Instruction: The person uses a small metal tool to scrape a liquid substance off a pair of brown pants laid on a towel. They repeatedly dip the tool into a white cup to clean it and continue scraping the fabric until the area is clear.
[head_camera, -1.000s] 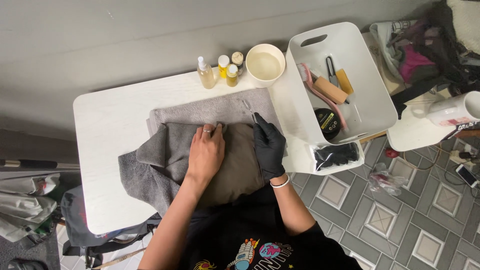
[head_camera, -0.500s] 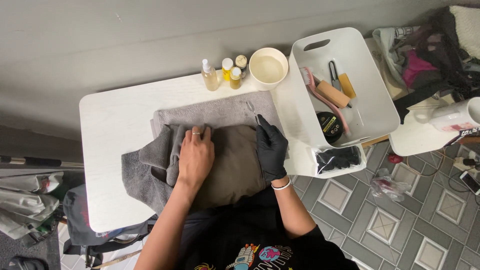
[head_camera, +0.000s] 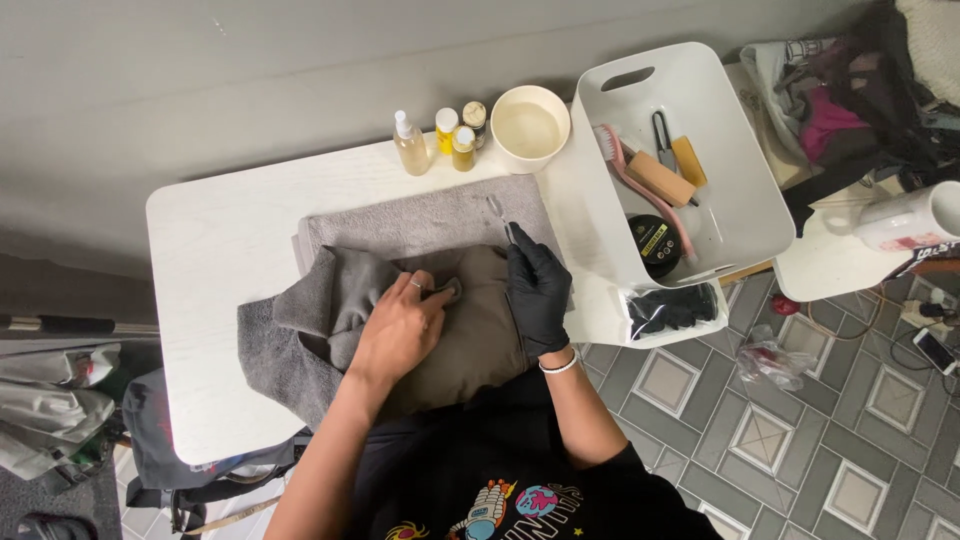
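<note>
An olive-brown bag-like item (head_camera: 480, 335) lies on a grey towel (head_camera: 420, 225) on a white table (head_camera: 215, 240). My bare left hand (head_camera: 400, 325) rests on it and pinches a fold of grey cloth (head_camera: 345, 290) at its upper left. My right hand (head_camera: 535, 290), in a black glove, presses the item's right edge and holds a thin metal tool (head_camera: 498, 215) that points up over the towel.
Behind the towel stand several small bottles (head_camera: 440, 140) and a white bowl (head_camera: 530, 125). A white bin (head_camera: 745, 200) to the right holds a brush, a block and a black tin. A bag of black gloves (head_camera: 675, 305) lies at its front. Tiled floor lies beyond.
My left hand has slid down and left from the item's top and now gathers the grey cloth. The right hand's thin tool now shows above the glove.
</note>
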